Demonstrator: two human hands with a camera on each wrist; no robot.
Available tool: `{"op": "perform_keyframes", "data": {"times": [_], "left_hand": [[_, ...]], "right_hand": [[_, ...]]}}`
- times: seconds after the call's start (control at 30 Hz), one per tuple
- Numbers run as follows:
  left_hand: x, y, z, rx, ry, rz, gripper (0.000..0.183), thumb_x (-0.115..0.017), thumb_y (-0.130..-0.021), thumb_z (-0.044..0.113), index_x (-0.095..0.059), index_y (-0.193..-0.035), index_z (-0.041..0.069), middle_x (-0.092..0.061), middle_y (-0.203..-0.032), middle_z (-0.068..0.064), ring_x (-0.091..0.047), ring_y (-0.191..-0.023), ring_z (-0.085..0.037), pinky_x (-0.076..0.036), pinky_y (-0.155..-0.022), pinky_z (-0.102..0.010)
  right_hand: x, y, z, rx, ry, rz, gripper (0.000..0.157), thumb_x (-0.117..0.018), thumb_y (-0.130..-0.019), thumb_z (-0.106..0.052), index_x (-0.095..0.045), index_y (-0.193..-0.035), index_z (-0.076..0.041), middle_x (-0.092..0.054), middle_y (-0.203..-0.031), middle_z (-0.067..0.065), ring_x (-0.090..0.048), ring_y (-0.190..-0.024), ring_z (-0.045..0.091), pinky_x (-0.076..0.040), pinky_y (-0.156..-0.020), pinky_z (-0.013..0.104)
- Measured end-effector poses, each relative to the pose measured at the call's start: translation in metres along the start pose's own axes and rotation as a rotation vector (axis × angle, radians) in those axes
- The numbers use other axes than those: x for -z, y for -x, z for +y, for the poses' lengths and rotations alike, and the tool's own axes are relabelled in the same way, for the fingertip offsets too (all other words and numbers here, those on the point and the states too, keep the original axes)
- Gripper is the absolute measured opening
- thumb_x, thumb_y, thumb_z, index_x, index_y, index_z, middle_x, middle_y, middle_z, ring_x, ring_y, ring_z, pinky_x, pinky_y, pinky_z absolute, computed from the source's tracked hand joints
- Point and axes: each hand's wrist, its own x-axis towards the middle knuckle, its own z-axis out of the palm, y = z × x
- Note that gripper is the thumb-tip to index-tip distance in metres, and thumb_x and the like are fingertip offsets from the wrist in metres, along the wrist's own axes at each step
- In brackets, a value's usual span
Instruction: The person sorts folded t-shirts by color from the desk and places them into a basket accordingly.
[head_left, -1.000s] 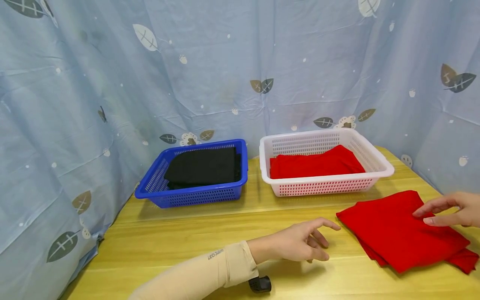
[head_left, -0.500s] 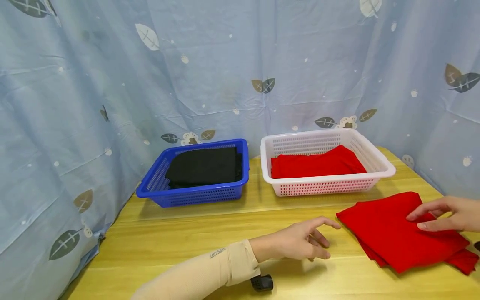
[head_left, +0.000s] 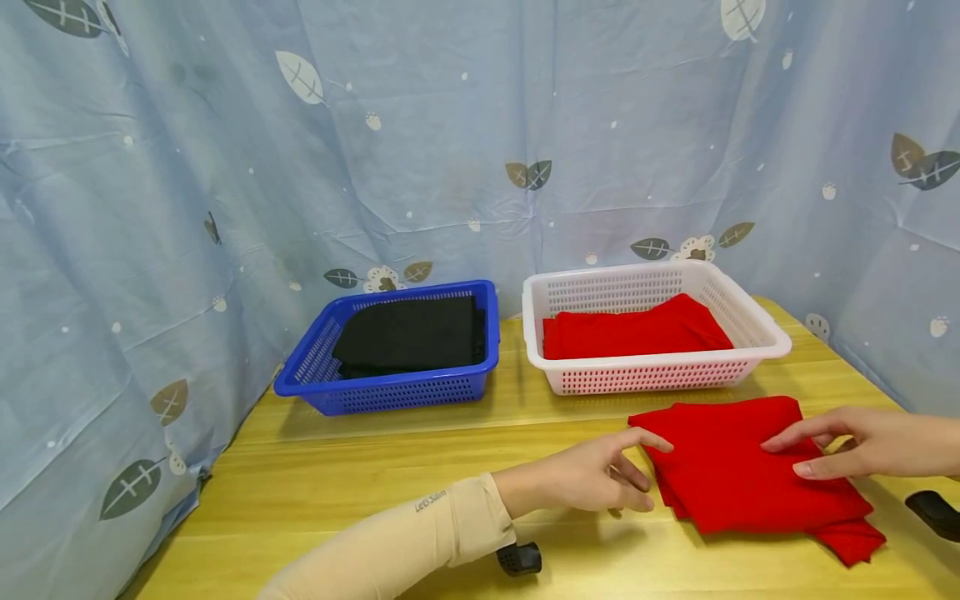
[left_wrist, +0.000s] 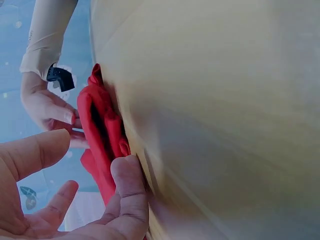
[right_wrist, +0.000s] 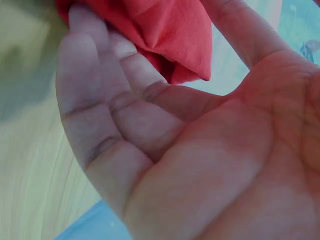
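Observation:
A folded red cloth lies on the table at the right, with a loose corner poking out at its lower right. My right hand rests thumb and fingertips on top of it, the fingers loosely bent. In the right wrist view the cloth shows beyond the fingers of that hand. My left hand is at the cloth's left edge, index finger reaching over the edge and the other fingers slightly bent. Seen from the left wrist, thumb and fingers stand apart, a fingertip close to the cloth; whether it touches is unclear.
Behind the cloth stands a white basket with folded red cloth in it. A blue basket to its left holds folded black cloth. A blue leaf-patterned curtain hangs around the wooden table.
The red cloth has slid left across the table under my right hand, which moved left with it. Its left edge has come up to my left hand, which stayed nearly still.

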Motion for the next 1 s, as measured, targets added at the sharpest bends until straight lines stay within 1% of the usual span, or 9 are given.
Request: {"op": "perform_keyframes", "data": {"times": [0.07,0.17,0.23,0.3,0.53,0.63,0.73,0.87,1.0], "left_hand": [[0.002,0.001,-0.001,-0.001,0.008,-0.003,0.06,-0.07,-0.091,0.002,-0.05,-0.141,0.026,-0.069,-0.105,-0.002,-0.066,-0.095,-0.004,-0.058,-0.068,-0.027],[0.004,0.003,-0.001,0.019,0.013,0.021,0.059,-0.071,-0.09,0.001,-0.052,-0.139,0.027,-0.068,-0.095,-0.002,-0.067,-0.084,-0.007,-0.058,-0.066,-0.027],[0.006,0.005,-0.001,0.038,0.008,0.047,0.058,-0.073,-0.089,0.002,-0.054,-0.137,0.029,-0.065,-0.087,-0.002,-0.065,-0.075,-0.011,-0.058,-0.064,-0.028],[0.008,0.006,-0.001,0.057,0.004,0.069,0.057,-0.074,-0.088,0.004,-0.056,-0.135,0.031,-0.065,-0.081,-0.004,-0.063,-0.067,-0.015,-0.057,-0.063,-0.029],[0.018,0.017,-0.005,0.104,-0.03,0.103,0.053,-0.078,-0.086,0.011,-0.061,-0.131,0.035,-0.062,-0.069,-0.008,-0.062,-0.061,-0.021,-0.047,-0.055,-0.026],[0.023,0.024,-0.009,0.117,-0.055,0.119,0.053,-0.08,-0.085,0.012,-0.063,-0.129,0.036,-0.061,-0.074,-0.006,-0.059,-0.063,-0.02,-0.043,-0.054,-0.025],[0.028,0.03,-0.012,0.121,-0.071,0.137,0.053,-0.081,-0.083,0.013,-0.064,-0.128,0.035,-0.062,-0.09,0.0,-0.057,-0.069,-0.016,-0.045,-0.06,-0.025],[0.034,0.04,-0.016,0.123,-0.095,0.159,0.05,-0.082,-0.083,0.016,-0.066,-0.127,0.034,-0.059,-0.113,0.011,-0.055,-0.087,-0.011,-0.048,-0.075,-0.025],[0.038,0.049,-0.02,0.134,-0.096,0.186,0.048,-0.082,-0.083,0.016,-0.067,-0.125,0.033,-0.059,-0.116,0.012,-0.055,-0.093,-0.012,-0.047,-0.079,-0.025]], "right_hand": [[-0.004,-0.003,-0.006,0.024,-0.031,-0.01,0.036,-0.058,-0.101,-0.017,-0.063,-0.136,-0.012,-0.061,-0.123,-0.027,-0.051,-0.096,-0.008,-0.05,-0.073,0.021],[-0.01,-0.007,-0.014,0.02,-0.06,-0.015,0.037,-0.058,-0.101,-0.018,-0.062,-0.138,-0.017,-0.06,-0.132,-0.01,-0.05,-0.098,-0.009,-0.05,-0.075,0.021],[-0.013,-0.011,-0.019,0.018,-0.079,-0.022,0.037,-0.058,-0.102,-0.019,-0.061,-0.139,-0.02,-0.057,-0.138,0.004,-0.05,-0.1,-0.009,-0.05,-0.077,0.021],[-0.016,-0.015,-0.023,0.015,-0.111,-0.034,0.038,-0.058,-0.102,-0.02,-0.06,-0.14,-0.021,-0.053,-0.141,0.013,-0.05,-0.102,-0.009,-0.051,-0.079,0.022],[-0.028,-0.031,-0.039,0.055,-0.255,-0.115,0.043,-0.054,-0.104,-0.018,-0.053,-0.146,-0.019,-0.047,-0.147,0.015,-0.055,-0.113,0.0,-0.051,-0.085,0.023],[-0.037,-0.039,-0.049,0.082,-0.292,-0.131,0.045,-0.055,-0.103,-0.017,-0.051,-0.147,-0.018,-0.046,-0.149,0.017,-0.055,-0.114,0.001,-0.049,-0.086,0.022],[-0.046,-0.046,-0.06,0.121,-0.319,-0.142,0.047,-0.057,-0.101,-0.015,-0.051,-0.148,-0.017,-0.044,-0.151,0.019,-0.053,-0.117,0.0,-0.049,-0.09,0.021],[-0.058,-0.056,-0.072,0.147,-0.28,-0.102,0.048,-0.062,-0.099,-0.018,-0.054,-0.146,-0.022,-0.045,-0.151,0.02,-0.052,-0.117,-0.006,-0.049,-0.091,0.019],[-0.068,-0.065,-0.084,0.139,-0.206,-0.039,0.046,-0.067,-0.097,-0.024,-0.057,-0.142,-0.028,-0.05,-0.146,0.016,-0.055,-0.108,0.001,-0.049,-0.082,0.021]]}}
